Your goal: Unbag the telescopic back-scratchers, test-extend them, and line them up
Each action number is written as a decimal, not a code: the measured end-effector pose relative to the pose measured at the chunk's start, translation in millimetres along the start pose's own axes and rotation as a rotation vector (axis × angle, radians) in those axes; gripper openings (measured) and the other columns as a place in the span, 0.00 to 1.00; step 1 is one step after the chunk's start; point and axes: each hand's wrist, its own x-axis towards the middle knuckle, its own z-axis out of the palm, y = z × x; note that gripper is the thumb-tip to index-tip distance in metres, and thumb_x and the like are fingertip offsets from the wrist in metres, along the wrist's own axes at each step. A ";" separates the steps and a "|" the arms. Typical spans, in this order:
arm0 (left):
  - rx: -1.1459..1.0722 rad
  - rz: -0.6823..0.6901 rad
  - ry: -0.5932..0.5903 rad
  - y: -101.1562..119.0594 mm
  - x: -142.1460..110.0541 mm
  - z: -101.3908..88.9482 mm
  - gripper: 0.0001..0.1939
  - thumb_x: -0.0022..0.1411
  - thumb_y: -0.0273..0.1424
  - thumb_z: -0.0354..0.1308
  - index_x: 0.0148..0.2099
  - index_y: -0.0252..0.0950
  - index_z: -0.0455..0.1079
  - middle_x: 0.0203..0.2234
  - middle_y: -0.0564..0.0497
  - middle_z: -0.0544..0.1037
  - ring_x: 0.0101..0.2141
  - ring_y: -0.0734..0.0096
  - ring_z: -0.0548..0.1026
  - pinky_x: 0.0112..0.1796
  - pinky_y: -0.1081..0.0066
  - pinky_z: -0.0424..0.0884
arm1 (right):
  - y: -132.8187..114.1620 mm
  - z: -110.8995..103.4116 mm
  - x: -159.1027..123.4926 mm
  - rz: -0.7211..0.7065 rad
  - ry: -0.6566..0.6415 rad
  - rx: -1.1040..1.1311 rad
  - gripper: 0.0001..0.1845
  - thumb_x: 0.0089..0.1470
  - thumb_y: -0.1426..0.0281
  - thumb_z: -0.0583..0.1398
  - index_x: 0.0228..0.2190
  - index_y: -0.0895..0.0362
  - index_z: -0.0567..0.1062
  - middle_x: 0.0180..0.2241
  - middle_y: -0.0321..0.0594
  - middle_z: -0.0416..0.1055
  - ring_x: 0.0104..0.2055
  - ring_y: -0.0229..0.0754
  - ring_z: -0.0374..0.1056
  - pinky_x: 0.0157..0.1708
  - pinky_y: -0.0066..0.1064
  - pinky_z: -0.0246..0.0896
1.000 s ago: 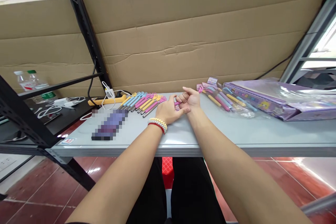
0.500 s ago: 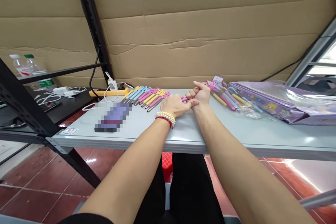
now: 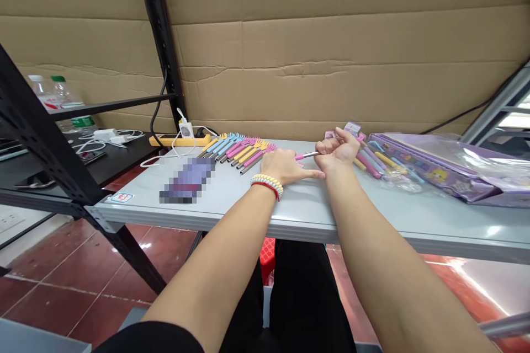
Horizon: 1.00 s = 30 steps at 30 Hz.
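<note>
Between my two hands, above the grey tabletop, stretches a pink back scratcher [image 3: 305, 155] with a thin metal rod showing; its ends are hidden in my fingers. My left hand [image 3: 282, 166] grips the pink part, index finger and thumb side pointing right. My right hand [image 3: 337, 150] is turned palm up, its fingers curled at the metal end. Left of my hands lies a row of back scratchers [image 3: 240, 151] in yellow, blue and pink, their claw heads toward the back. Right of my hands, several wrapped pink, purple, yellow and blue sticks [image 3: 375, 164] lie in clear plastic.
A purple box [image 3: 447, 171] with clear plastic film sits at the right. A pixelated, phone-like object [image 3: 188, 181] lies at the left front. Behind it are a yellow power strip [image 3: 165, 141] and white cables. Bottles [image 3: 62, 99] stand on the black shelf. Cardboard [image 3: 310, 44] closes the back.
My hands have moved slightly apart, and the metal rod of the pink back scratcher now shows between them. My right hand has turned more palm up. The whole view has shifted a little.
</note>
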 end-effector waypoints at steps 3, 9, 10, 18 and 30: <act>0.003 0.004 -0.011 -3.3 0.8 1.4 0.40 0.37 0.68 0.52 0.36 0.38 0.73 0.30 0.46 0.78 0.34 0.58 0.75 0.34 0.66 0.66 | -1.3 -1.8 1.5 0.011 0.018 0.041 0.18 0.47 0.77 0.53 0.17 0.56 0.47 0.10 0.24 0.36 0.09 0.28 0.33 0.08 0.23 0.35; -0.110 -0.001 0.110 -12.8 -0.6 4.6 0.45 0.37 0.67 0.53 0.46 0.36 0.69 0.37 0.46 0.78 0.39 0.59 0.75 0.38 0.67 0.67 | 3.8 -2.0 -10.3 0.158 -0.296 -0.086 0.13 0.49 0.71 0.58 0.17 0.56 0.61 0.17 0.33 0.66 0.22 0.35 0.66 0.24 0.29 0.65; -0.125 0.021 0.136 -13.3 -0.9 4.7 0.45 0.38 0.67 0.54 0.48 0.36 0.67 0.39 0.46 0.77 0.41 0.59 0.74 0.39 0.67 0.67 | 5.6 -1.2 -12.8 0.227 -0.359 -0.160 0.13 0.49 0.67 0.60 0.18 0.56 0.63 0.20 0.35 0.69 0.25 0.37 0.68 0.27 0.31 0.66; -0.094 0.046 0.103 -8.8 -3.0 -2.5 0.44 0.42 0.65 0.53 0.50 0.36 0.66 0.37 0.45 0.77 0.40 0.58 0.75 0.41 0.65 0.67 | 19.2 4.6 -18.6 0.360 -0.430 -0.327 0.34 0.49 0.46 0.58 0.15 0.56 0.48 0.24 0.39 0.70 0.28 0.41 0.69 0.25 0.33 0.64; -0.012 -0.105 0.029 0.7 -5.4 -7.7 0.42 0.43 0.69 0.44 0.34 0.36 0.76 0.29 0.42 0.78 0.34 0.56 0.75 0.34 0.65 0.68 | 6.5 -2.7 10.6 0.033 0.074 -0.080 0.27 0.63 0.56 0.39 0.17 0.57 0.45 0.11 0.30 0.49 0.13 0.32 0.54 0.16 0.26 0.55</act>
